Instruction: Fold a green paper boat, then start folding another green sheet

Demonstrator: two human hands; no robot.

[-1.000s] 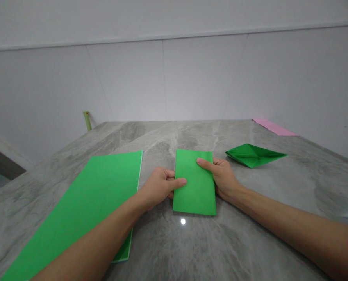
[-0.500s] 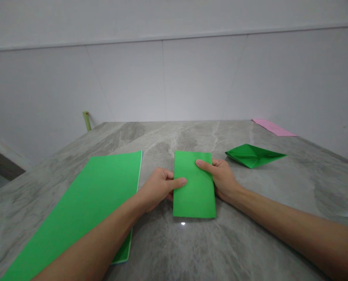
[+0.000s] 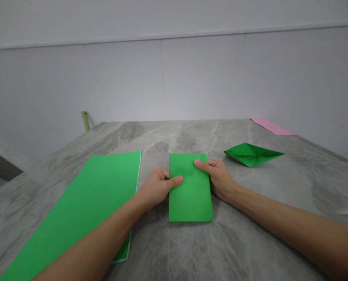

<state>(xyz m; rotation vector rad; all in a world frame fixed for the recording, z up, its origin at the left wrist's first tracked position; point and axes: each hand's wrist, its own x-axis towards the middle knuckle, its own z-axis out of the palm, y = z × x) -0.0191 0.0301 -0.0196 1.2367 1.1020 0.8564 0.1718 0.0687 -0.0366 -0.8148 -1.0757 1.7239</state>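
Grey veined marble forms the countertop (image 3: 258,238) that fills the lower part of the view, its far edge meeting a white panelled wall (image 3: 162,78).

Resting low on this stone, the left hand (image 3: 155,188) and right hand (image 3: 217,178) stand apart, one at each long side of a folded rectangle of green paper (image 3: 190,187), and together they pinch it. The left thumb (image 3: 176,181) lies on the paper's left part, the right thumb (image 3: 201,166) crosses its upper right corner, and the other fingers of both hands pass out of sight beneath it. The paper lies flat on the marble, near the middle of the counter and squared roughly to the viewer.

Just left of the left hand, a large green paper sheet (image 3: 77,210) lies on the stone, with the left forearm (image 3: 88,238) passing over its lower part. A thin pale edge runs along its right side, and a darker green layer shows at its lower right corner.

Beyond the right hand, a folded green paper boat shape (image 3: 251,154) sits on the marble. Farther back, a pink paper sheet (image 3: 272,126) lies at the far right edge of the counter, while a small pale green post (image 3: 85,120) rises at the far left corner against the wall.
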